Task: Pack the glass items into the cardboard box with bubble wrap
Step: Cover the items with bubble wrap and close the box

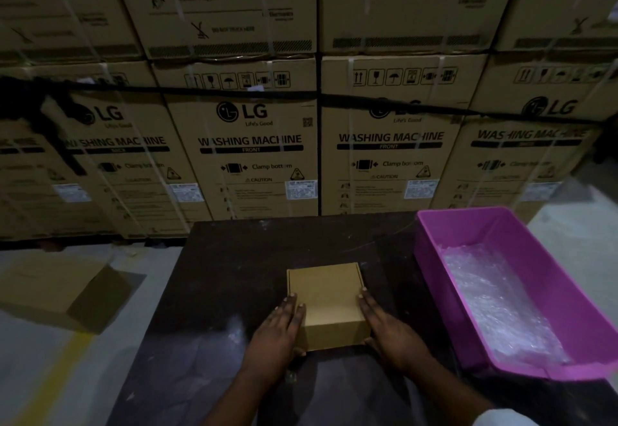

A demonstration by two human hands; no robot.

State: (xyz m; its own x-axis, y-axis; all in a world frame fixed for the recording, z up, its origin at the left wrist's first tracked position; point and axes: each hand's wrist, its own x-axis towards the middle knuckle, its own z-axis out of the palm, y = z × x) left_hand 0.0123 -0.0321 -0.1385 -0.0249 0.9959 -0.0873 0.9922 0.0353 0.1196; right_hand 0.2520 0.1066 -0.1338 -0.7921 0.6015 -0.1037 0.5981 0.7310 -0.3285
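Fingers [290,305] of the left hand [276,335] lie straight and together, flat against the left side of the closed cardboard box [326,295]; those of the right hand [388,328] lie the same way against its right side. That box sits on the dark worktop [234,275]. Right of the box stands a purple bin [444,258] with bubble wrap [495,298] inside. Behind the box rise stacked washing machine cartons [250,141].

Box [326,295] mid-table [234,275], tub [521,235] of bubble wrap [495,298] right.
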